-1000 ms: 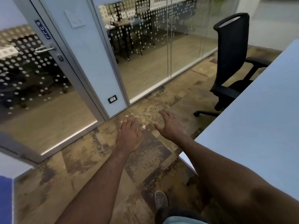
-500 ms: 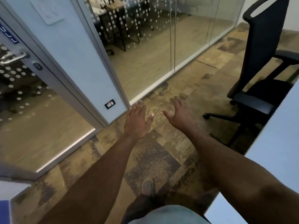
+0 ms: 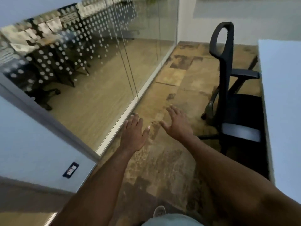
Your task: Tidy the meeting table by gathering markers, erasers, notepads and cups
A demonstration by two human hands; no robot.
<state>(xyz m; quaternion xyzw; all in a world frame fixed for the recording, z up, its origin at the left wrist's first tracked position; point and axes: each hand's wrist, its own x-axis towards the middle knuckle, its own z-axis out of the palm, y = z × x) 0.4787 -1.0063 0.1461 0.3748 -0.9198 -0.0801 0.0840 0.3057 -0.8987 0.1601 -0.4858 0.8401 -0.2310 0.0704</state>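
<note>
My left hand (image 3: pixel 132 134) and right hand (image 3: pixel 178 126) are extended side by side above the carpet (image 3: pixel 162 168), fingers spread, holding nothing. The white meeting table (image 3: pixel 283 111) lies right of my right hand, past the black office chair (image 3: pixel 228 88). No markers, erasers, notepads or cups in view.

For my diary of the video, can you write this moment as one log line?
left hand: open, empty | right hand: open, empty | white table: at right, no items seen | black chair: beside table

Readable text: none can be made out.
Small dark wall plate (image 3: pixel 71 169), below and left of the left hand (image 3: pixel 132 134): markings blurred, unread.
</note>
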